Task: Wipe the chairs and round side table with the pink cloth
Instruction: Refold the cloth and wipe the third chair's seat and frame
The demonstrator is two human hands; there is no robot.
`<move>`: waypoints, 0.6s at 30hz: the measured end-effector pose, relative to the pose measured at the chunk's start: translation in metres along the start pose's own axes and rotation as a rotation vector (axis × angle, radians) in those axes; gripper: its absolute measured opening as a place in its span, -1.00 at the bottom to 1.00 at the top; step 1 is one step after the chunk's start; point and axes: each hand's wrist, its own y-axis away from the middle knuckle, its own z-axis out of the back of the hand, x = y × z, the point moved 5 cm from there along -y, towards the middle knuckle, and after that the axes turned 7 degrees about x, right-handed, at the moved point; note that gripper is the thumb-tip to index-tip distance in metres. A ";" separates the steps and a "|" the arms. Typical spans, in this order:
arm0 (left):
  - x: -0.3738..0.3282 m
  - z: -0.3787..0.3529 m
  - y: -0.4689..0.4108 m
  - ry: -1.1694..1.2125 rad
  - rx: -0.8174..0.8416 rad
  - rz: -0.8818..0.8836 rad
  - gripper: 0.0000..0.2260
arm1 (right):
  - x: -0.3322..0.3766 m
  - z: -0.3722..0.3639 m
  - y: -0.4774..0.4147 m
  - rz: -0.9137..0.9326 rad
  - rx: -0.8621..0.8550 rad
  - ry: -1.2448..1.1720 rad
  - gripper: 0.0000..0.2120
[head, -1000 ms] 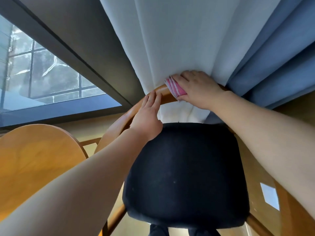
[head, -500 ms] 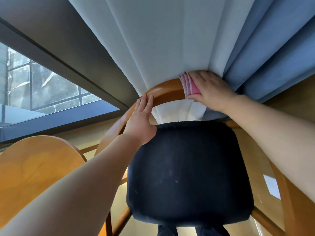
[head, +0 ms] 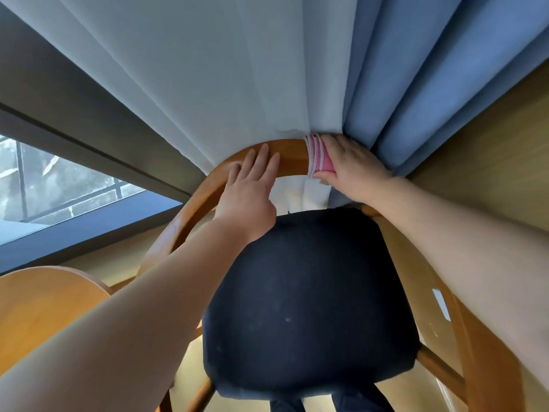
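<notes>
A wooden chair with a curved backrest rail [head: 292,159] and a dark padded seat [head: 309,298] stands right below me. My right hand [head: 352,169] grips the folded pink cloth [head: 319,159] around the rail's top, right of its middle. My left hand [head: 252,191] lies flat on the rail to the left, fingers straight. The round wooden side table [head: 38,310] shows at the lower left, partly behind my left forearm.
White [head: 231,84] and blue [head: 416,78] curtains hang directly behind the chair's back. A window [head: 44,185] with a dark frame is at the left. A wood-panelled wall [head: 490,162] stands on the right, close to the chair's arm.
My right hand has slid the pink cloth rightward along the backrest rail. My left hand has moved up onto the rail and now lies flat there.
</notes>
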 end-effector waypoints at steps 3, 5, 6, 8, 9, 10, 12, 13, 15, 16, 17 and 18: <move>-0.005 -0.003 -0.004 0.014 0.009 0.025 -0.22 | -0.021 -0.005 0.014 -0.084 0.010 -0.019 -0.33; -0.006 -0.004 -0.004 0.015 0.016 0.029 -0.20 | -0.030 -0.007 0.022 -0.120 0.014 0.003 -0.38; -0.006 -0.004 -0.003 0.015 0.022 0.030 -0.20 | -0.034 -0.008 0.025 -0.131 0.015 0.015 -0.39; -0.005 -0.005 -0.003 0.008 0.031 0.024 -0.18 | -0.039 -0.008 0.031 -0.151 0.019 0.029 -0.40; -0.005 -0.005 -0.003 0.003 0.034 0.021 -0.17 | -0.041 -0.009 0.034 -0.162 0.018 0.036 -0.41; -0.005 -0.005 -0.002 -0.005 0.038 0.023 -0.16 | -0.044 -0.009 0.038 -0.176 0.017 0.046 -0.43; -0.005 -0.006 -0.002 -0.024 0.048 0.032 -0.15 | -0.049 -0.011 0.045 -0.202 0.018 0.084 -0.45; -0.006 -0.006 -0.002 -0.034 0.050 0.034 -0.15 | -0.052 -0.012 0.050 -0.213 0.018 0.109 -0.46; -0.008 -0.006 -0.002 -0.053 0.050 0.036 -0.14 | -0.058 -0.012 0.060 -0.240 0.019 0.152 -0.49; -0.009 -0.007 -0.002 -0.059 0.049 0.040 -0.14 | -0.060 -0.012 0.066 -0.259 0.022 0.167 -0.50; -0.009 -0.008 -0.002 -0.064 0.047 0.045 -0.13 | -0.063 -0.012 0.072 -0.276 0.023 0.177 -0.51; -0.009 -0.008 -0.002 -0.067 0.045 0.050 -0.13 | -0.065 -0.012 0.078 -0.292 0.023 0.184 -0.52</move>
